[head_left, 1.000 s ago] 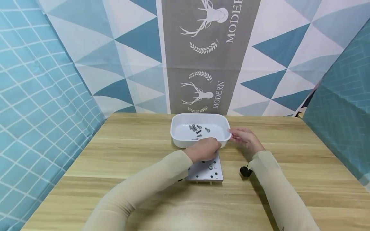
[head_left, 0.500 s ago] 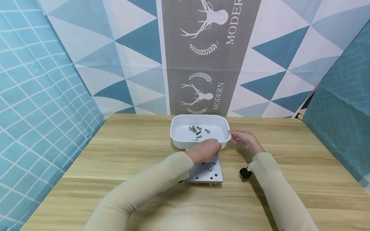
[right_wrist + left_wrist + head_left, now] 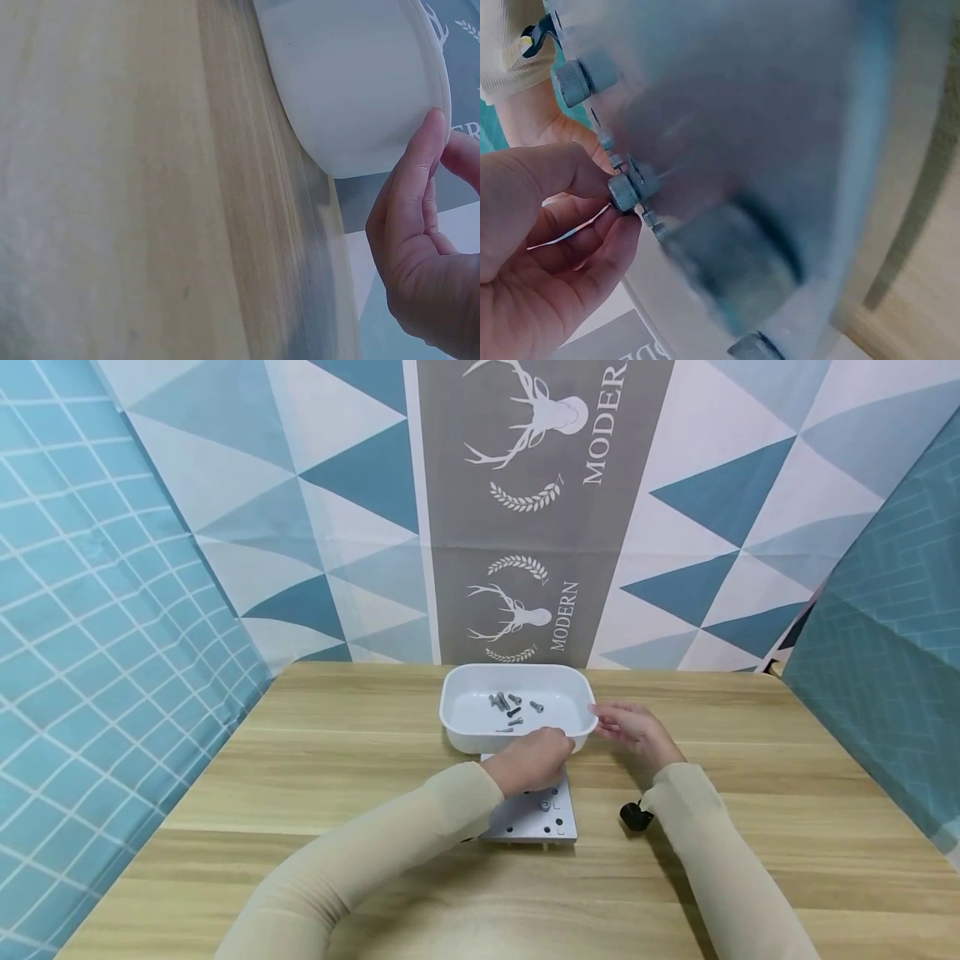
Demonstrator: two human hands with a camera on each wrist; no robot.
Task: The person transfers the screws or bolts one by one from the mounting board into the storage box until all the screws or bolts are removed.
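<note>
My left hand (image 3: 531, 760) reaches over the grey metal plate (image 3: 525, 827) in the head view and covers part of it. In the left wrist view, its thumb and fingers pinch the head of a screw (image 3: 622, 192) that stands on the plate (image 3: 780, 112). Other screw heads (image 3: 571, 84) stick up from the same face, a large one blurred close to the camera. My right hand (image 3: 636, 728) holds the right end of the white plastic basin (image 3: 517, 745). The right wrist view shows its thumb and fingers pinching the basin's rim (image 3: 445, 97).
Several loose screws (image 3: 502, 702) lie inside the basin, directly behind the plate. A small black object (image 3: 636, 817) is by the right sleeve. The wooden table (image 3: 300, 777) meets a patterned cloth backdrop (image 3: 510, 510) at the back, with blue tiled-print cloth (image 3: 90, 610) on the left.
The head view has tilted slightly, so everything sits a little lower in it. Both hands keep their places at the plate and the basin.
</note>
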